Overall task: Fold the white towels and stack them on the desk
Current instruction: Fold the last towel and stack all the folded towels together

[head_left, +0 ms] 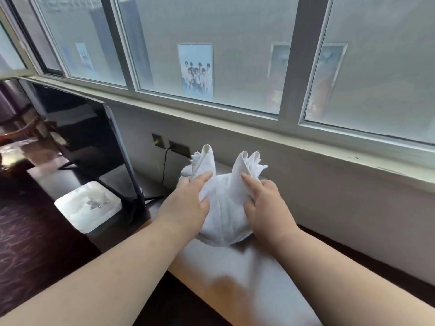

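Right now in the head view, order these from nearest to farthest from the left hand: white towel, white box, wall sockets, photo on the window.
1. White towel: held by the left hand.
2. White box: to its left, on the desk.
3. Wall sockets: beyond, on the wall.
4. Photo: higher, on the window.

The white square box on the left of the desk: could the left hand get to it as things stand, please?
Probably yes, once freed: the left hand grips the white towel, and nothing shows between it and the white box, though the monitor's stand crowds its far side.
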`<state>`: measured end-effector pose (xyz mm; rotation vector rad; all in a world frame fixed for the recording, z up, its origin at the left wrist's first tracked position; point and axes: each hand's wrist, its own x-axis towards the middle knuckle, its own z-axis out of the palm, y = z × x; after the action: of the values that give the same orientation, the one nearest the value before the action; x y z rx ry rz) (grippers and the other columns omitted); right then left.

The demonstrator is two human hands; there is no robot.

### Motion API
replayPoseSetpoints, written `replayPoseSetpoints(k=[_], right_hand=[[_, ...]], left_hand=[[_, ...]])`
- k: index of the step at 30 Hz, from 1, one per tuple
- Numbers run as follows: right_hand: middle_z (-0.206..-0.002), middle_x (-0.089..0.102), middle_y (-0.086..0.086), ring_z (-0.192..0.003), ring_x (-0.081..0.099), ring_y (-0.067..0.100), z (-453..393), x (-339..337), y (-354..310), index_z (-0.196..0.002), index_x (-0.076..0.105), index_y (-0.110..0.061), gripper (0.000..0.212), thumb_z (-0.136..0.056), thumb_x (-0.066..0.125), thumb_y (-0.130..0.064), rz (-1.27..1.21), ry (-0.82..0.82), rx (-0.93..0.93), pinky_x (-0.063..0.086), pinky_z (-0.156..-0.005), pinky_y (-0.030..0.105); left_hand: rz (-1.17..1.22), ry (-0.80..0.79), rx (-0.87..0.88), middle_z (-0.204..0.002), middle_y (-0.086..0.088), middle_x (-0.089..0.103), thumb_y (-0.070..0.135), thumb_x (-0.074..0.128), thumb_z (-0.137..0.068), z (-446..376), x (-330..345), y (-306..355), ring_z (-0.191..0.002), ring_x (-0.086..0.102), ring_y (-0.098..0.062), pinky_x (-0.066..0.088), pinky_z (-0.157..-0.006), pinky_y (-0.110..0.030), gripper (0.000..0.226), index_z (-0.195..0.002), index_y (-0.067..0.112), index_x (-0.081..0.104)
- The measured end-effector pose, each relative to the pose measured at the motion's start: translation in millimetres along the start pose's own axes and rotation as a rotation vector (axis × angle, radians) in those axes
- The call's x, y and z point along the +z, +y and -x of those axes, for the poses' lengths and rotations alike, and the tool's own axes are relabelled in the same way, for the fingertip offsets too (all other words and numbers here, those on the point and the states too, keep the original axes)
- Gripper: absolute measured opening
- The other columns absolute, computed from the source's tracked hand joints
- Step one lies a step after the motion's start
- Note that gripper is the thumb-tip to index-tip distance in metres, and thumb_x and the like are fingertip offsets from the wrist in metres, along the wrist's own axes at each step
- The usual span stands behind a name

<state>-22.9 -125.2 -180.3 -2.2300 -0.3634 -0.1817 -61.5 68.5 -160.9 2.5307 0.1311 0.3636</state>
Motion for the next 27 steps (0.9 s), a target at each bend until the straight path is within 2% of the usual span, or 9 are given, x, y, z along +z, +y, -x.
replayPoseSetpoints(k=[2,4,7,10,14,19,22,25,27], right_hand=[[-0.119,0.041,-0.006,-0.087,0.053,0.007,-8.1,5.2,-4.3,-0.148,0.042,-0.042,0.061,-0.096,0.048,-0.009,0.037,0.065,0.051,0.031,-0.078,0.013],[-0.119,0.041,-0.004,-0.084,0.052,0.005,-11.9,10.0,-8.2,-0.146,0.043,-0.043,0.061,-0.097,0.048,-0.008,0.054,0.122,0.114,0.031,-0.076,0.014],[-0.121,0.041,-0.001,-0.085,0.056,0.016,-14.0,13.2,-9.8,-0.145,0.044,-0.044,0.062,-0.096,0.048,-0.006,0.123,0.173,0.169,0.038,-0.079,0.022],[-0.121,0.040,0.005,-0.091,0.056,0.027,-18.3,7.4,-3.3,-0.147,0.043,-0.041,0.062,-0.096,0.047,-0.007,0.221,0.207,0.201,0.046,-0.088,0.034],[-0.119,0.039,0.002,-0.089,0.057,0.024,-37.5,-3.8,18.8,-0.148,0.042,-0.040,0.059,-0.096,0.047,-0.013,0.198,0.196,0.287,0.045,-0.086,0.033],[-0.120,0.058,-0.010,-0.087,0.062,0.006,-77.3,-18.2,38.0,-0.132,0.053,-0.050,0.056,-0.086,0.047,-0.019,-0.154,0.211,0.473,0.046,-0.067,0.023],[-0.113,0.068,-0.006,-0.090,0.072,0.019,-105.8,-24.1,42.0,-0.110,0.062,-0.047,0.044,-0.079,0.049,-0.018,-0.475,0.274,0.590,0.060,-0.080,0.039],[-0.110,0.071,0.008,-0.081,0.073,0.021,-128.6,-23.5,49.2,-0.106,0.064,-0.037,0.045,-0.083,0.049,-0.002,-0.715,0.314,0.624,0.062,-0.076,0.038],[-0.109,0.071,0.009,-0.074,0.071,0.020,-138.3,-19.2,51.8,-0.111,0.064,-0.033,0.047,-0.085,0.048,0.004,-0.779,0.319,0.630,0.060,-0.066,0.032]], left_hand=[[-0.018,-0.002,0.036,-0.138,0.012,0.037,0.028,0.051,-0.095,-17.1,-15.1,-26.7,-0.100,0.055,-0.006,0.042,-0.086,-0.022,0.059,-0.145,0.049,0.029],[-0.061,-0.010,0.105,-0.139,0.007,0.040,0.025,0.051,-0.095,-34.1,-24.7,-44.2,-0.104,0.053,-0.008,0.036,-0.083,-0.017,0.060,-0.148,0.043,0.028],[-0.057,-0.010,0.155,-0.141,-0.002,0.043,0.023,0.050,-0.096,-62.8,-31.6,-60.9,-0.116,0.051,-0.021,0.037,-0.086,-0.025,0.057,-0.148,0.038,0.031],[-0.085,-0.047,0.115,-0.134,0.007,0.039,0.028,0.050,-0.095,-89.4,-30.0,-71.2,-0.093,0.057,-0.012,0.039,-0.082,-0.026,0.058,-0.146,0.045,0.028],[-0.113,-0.076,0.093,-0.133,0.005,0.037,0.029,0.050,-0.094,-126.1,-24.0,-78.4,-0.083,0.053,-0.008,0.040,-0.079,-0.027,0.059,-0.146,0.047,0.027],[-0.018,-0.167,0.000,-0.142,0.004,0.043,0.028,0.055,-0.090,-176.0,-23.4,-81.9,-0.093,0.045,-0.009,0.035,-0.080,-0.026,0.060,-0.142,0.051,0.036],[0.133,-0.198,-0.095,-0.137,0.007,0.049,0.028,0.062,-0.088,-210.7,-27.8,-81.6,-0.096,0.055,-0.010,0.041,-0.074,-0.023,0.058,-0.137,0.051,0.044],[0.328,-0.242,-0.206,-0.109,0.015,0.056,0.022,0.064,-0.088,-241.1,-24.6,-82.2,-0.056,0.063,0.000,0.042,-0.042,-0.015,0.052,-0.130,0.050,0.052],[0.347,-0.276,-0.212,-0.096,0.019,0.054,0.020,0.064,-0.087,-260.4,-19.6,-86.7,-0.040,0.056,0.000,0.038,-0.035,-0.015,0.050,-0.126,0.051,0.055]])
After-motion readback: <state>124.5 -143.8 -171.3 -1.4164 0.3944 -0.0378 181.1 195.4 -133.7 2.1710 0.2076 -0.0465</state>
